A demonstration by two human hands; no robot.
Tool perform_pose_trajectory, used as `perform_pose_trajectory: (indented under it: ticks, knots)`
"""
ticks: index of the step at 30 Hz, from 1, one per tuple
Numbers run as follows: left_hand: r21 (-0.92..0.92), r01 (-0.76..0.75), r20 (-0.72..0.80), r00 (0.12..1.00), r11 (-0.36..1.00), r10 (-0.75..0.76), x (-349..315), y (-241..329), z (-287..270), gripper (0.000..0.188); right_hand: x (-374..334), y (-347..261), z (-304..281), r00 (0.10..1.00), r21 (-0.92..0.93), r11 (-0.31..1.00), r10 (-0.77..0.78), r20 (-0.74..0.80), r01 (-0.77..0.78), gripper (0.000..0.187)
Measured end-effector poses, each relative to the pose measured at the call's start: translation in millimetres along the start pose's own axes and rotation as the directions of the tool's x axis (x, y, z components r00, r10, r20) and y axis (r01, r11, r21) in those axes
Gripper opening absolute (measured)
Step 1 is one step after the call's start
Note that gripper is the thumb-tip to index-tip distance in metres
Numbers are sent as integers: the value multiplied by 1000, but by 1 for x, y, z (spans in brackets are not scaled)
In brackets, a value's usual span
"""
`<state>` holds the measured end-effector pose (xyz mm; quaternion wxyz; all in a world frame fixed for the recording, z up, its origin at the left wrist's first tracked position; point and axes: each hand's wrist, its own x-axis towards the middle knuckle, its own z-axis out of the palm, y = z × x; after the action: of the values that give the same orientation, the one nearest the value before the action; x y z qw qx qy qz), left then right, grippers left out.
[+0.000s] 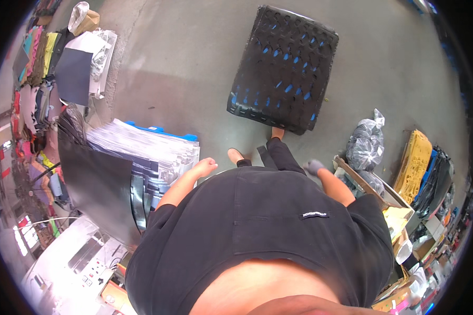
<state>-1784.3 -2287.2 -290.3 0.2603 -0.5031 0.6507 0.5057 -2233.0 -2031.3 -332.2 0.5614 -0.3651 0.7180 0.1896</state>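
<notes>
My left hand [209,166] hangs at my side with bare fingers curled in, and nothing shows in it. It is nearest to a tall stack of pale sheets [136,144] with dark lower layers. My right hand [314,167], in a grey glove, hangs on the other side, blurred, its fingers hard to make out. Ahead of my feet lies a black sheet with cut-out holes [299,73]; blue shows through many of them. One foot is at its near edge. Neither hand touches it.
A large dark sheet [100,184] leans by the pale stack. Clear plastic bags [366,144] stand at right, near a cardboard box [370,181] and yellow cut sheets [413,160]. Colourful material piles [37,58] line the far left. A white machine [71,262] stands near left.
</notes>
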Motion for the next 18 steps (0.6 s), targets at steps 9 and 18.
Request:
perform_pose_trajectory:
  ticks: [9,18]
  knots:
    - [-347,-297,-519,851,890,82,-142,-34,-13,33,0,-128,-15,754,47,852,-433,-494,521,25]
    - [-146,148,-971,-208,978,-114,-335,-175,1,37,-36,-420,-24,807,492,696,-590,-21,522,17]
